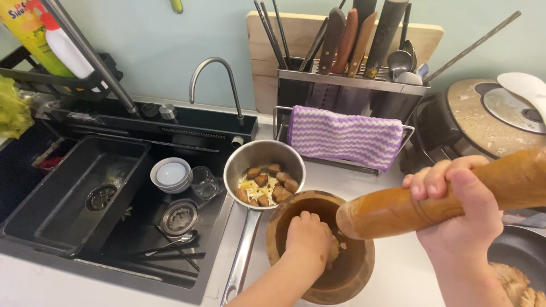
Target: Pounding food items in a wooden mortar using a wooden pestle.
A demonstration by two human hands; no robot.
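My right hand [458,213] grips a large wooden pestle [398,210], held nearly level with its thick end over a wooden mortar [350,273]. My left hand [310,236] is down inside the mortar, fingers curled on a pale mashed lump; whether it grips the lump is unclear. Just behind the mortar stands a small steel saucepan [236,165] with several brown fried chunks [267,185] in it, its long handle pointing toward me.
A black sink [68,199] at left holds white bowls [170,173], a glass, a strainer and cutlery. Behind are a tap [213,71], a knife and utensil rack [352,77] with a purple striped cloth [344,136], and a rice cooker [483,122]. A dark pan [520,256] sits at right.
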